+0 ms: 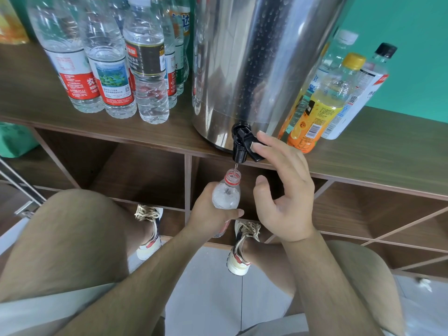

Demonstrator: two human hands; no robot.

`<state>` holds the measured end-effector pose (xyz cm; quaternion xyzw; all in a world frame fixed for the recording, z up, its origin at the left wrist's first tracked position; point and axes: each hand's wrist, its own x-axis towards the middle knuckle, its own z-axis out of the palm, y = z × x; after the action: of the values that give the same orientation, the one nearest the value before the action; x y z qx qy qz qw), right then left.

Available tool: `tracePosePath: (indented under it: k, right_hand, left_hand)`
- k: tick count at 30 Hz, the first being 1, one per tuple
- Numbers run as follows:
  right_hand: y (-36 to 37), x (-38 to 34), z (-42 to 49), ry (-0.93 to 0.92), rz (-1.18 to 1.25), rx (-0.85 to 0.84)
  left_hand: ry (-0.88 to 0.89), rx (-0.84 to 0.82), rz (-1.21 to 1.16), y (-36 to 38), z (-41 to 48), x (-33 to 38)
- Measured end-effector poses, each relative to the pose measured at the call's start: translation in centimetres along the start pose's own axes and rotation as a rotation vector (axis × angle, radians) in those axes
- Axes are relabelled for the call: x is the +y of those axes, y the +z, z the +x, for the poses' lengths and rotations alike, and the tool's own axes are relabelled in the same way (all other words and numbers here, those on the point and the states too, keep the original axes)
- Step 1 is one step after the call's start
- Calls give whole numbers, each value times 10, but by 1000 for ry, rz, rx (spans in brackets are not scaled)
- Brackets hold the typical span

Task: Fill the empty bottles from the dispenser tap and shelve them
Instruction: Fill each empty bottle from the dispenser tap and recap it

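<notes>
Held in left hand (pixel 213 212), curled round mid-body: uncapped clear plastic bottle (pixel 226 196), mouth just above grip, under black tap (pixel 240 147). Right hand (pixel 283 190) spread, pressing lever (pixel 258 157). Probably thin-walled, squashy, heavier once full; best gripped mid-body, gently.

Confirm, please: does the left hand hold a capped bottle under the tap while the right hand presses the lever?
Not capped: the head view shows the bottle with its mouth open, water running in from the tap. The left hand does hold it, and the right hand presses the lever.
</notes>
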<state>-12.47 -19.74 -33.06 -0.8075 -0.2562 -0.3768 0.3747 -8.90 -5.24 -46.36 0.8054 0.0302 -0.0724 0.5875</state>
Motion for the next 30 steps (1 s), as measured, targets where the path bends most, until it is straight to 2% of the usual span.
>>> tracePosePath:
  k: [18, 26, 30]
  right_hand:
    - [-1, 1, 1, -11, -36, 0]
    - [-7, 10, 21, -168, -199, -87]
    - [-13, 11, 32, -179, -202, -120]
  left_hand:
    - [1, -12, -52, -6, -4, 5]
    - [38, -1, -64, -10, -12, 21]
    - [87, 2, -1, -14, -13, 31]
